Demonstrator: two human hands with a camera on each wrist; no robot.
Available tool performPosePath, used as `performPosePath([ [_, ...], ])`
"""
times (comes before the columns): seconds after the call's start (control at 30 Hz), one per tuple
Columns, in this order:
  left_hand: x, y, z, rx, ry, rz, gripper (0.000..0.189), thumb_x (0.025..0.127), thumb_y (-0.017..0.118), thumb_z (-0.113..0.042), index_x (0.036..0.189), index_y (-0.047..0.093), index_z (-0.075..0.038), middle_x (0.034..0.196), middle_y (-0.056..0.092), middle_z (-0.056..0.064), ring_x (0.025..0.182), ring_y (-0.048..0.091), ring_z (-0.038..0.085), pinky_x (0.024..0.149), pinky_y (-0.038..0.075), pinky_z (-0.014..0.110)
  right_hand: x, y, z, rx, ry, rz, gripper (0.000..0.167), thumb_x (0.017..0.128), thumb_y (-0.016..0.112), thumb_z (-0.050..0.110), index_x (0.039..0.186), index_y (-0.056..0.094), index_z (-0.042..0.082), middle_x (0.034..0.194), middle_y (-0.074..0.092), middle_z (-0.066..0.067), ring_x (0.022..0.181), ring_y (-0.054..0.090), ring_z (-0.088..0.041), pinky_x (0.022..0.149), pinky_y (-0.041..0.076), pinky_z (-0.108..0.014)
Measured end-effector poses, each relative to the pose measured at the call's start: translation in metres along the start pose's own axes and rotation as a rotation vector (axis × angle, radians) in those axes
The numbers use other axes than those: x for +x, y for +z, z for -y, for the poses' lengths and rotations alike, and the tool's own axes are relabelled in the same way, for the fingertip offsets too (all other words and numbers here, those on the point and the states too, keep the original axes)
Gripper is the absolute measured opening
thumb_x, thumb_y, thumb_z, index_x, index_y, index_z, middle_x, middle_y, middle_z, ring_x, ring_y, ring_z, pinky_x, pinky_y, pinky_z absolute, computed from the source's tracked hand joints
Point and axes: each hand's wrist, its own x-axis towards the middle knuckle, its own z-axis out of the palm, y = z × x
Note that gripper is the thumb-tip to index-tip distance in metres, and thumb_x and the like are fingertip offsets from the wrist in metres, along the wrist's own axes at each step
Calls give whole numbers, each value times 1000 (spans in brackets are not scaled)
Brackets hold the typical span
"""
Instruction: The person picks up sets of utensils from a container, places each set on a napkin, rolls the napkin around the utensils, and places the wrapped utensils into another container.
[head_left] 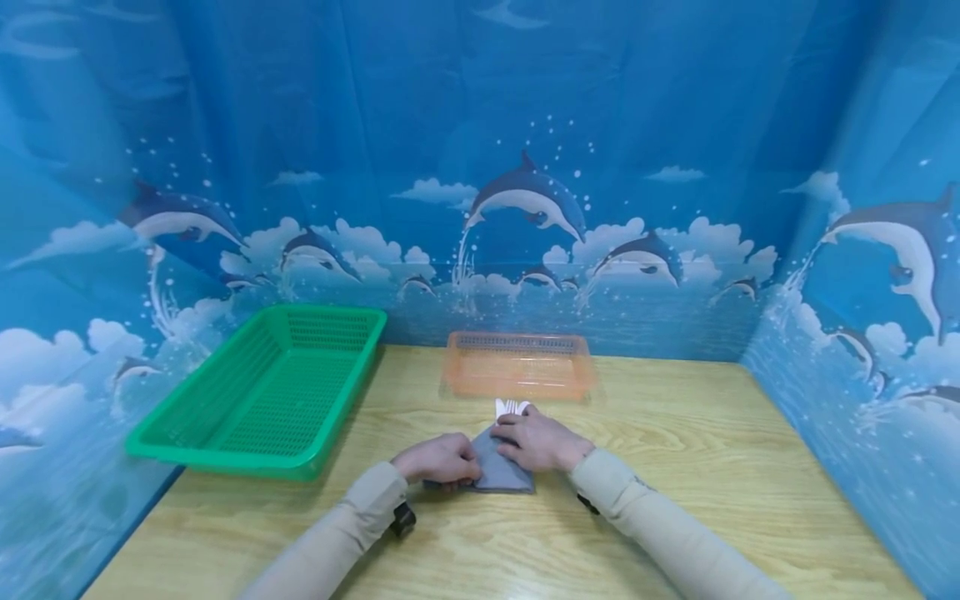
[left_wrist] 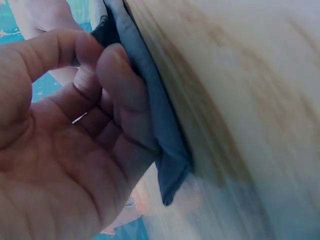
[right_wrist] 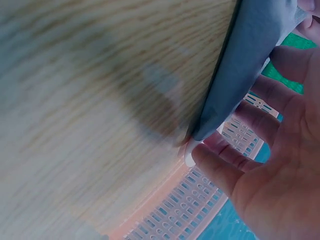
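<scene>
A grey cloth napkin [head_left: 501,472] lies folded to a slanted shape on the table, and the white tips of a plastic fork [head_left: 512,407] and other cutlery stick out of its far end. My left hand [head_left: 444,459] is at the napkin's left side. In the left wrist view, its thumb and forefinger pinch a dark fold of the cloth [left_wrist: 167,130]. My right hand [head_left: 543,442] lies over the upper part of the napkin, fingers spread and pressing on it. One fingertip is right at a white rounded cutlery end [right_wrist: 189,154] in the right wrist view.
Behind the napkin stands an orange see-through basket [head_left: 517,387]. A large green plastic basket [head_left: 318,450] is at the left of the wooden table [head_left: 675,433]. A blue dolphin-print curtain [head_left: 420,100] surrounds the table at the back and sides.
</scene>
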Motion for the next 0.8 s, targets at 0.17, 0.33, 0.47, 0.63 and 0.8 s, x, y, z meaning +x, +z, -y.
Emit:
performPosePath([
  [0.17,-1,1,-3,53,-15,-22,34,87,62,-14,54,54,-16,49,46,-7,43,40,7,41,32,19,0,-1,0,5,17,19,41,102,49,34,139,56,17,146,51,-6,128,50,-25,100,42,-42],
  [0.33,-1,4,-8,127,-50,-66,33,86,65,-15,54,57,-15,46,43,-9,41,35,6,39,26,19,0,1,0,-5,18,25,42,101,52,35,139,56,17,146,51,-7,126,50,-26,99,43,-43],
  [0.47,2,5,-11,152,-73,-93,30,83,68,-14,54,62,-13,44,44,-9,41,35,6,40,25,20,1,2,-1,-17,18,25,42,101,52,36,139,56,17,145,51,-7,127,50,-26,101,41,-43],
  [0.63,6,2,-14,165,-103,-120,23,76,75,-14,58,61,-13,50,50,-7,46,41,8,44,30,21,2,3,-1,-16,15,13,42,101,53,35,139,56,16,145,52,-8,126,51,-26,99,41,-42],
  [0.8,8,-2,-13,74,-126,-82,25,75,78,-10,65,55,-13,59,52,-4,48,47,9,45,36,20,1,6,0,-30,11,-26,42,100,54,35,138,56,18,143,53,-8,121,51,-28,96,43,-42],
])
